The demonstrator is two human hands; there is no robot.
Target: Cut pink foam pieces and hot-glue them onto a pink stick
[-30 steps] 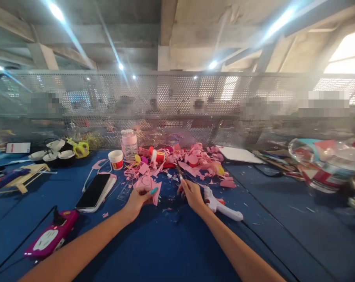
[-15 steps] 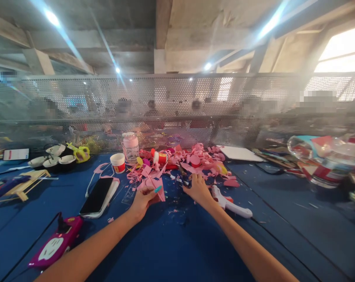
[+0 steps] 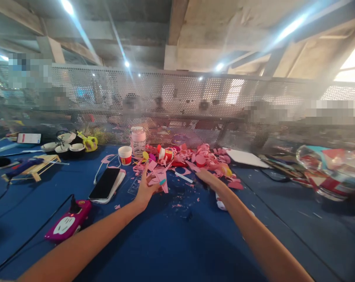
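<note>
My left hand [image 3: 145,188] is shut on a pink paper cutout [image 3: 160,177], pinching it and lifting it slightly off the blue table [image 3: 171,243]. My right hand [image 3: 208,178] is blurred and stretched palm-down over the near edge of a pile of pink paper scraps [image 3: 200,158]. Whether it holds anything is hidden. A thin white stick [image 3: 183,178] lies on the table between my two hands. A white glue gun [image 3: 220,203] peeks out from behind my right forearm.
A phone [image 3: 105,183] and a pink power strip [image 3: 67,224] with its cord lie left. A jar [image 3: 137,141], small cup [image 3: 125,155] and red-white tube [image 3: 165,153] stand behind the scraps. Bowls [image 3: 62,148] sit far left, plastic packaging [image 3: 327,168] right. A mesh partition [image 3: 177,105] backs the table; people sit beyond it.
My right hand, which held scissors at the pink paper, has moved right and forward toward the scrap pile. My left hand has raised the pink cutout. The camera shifted slightly.
</note>
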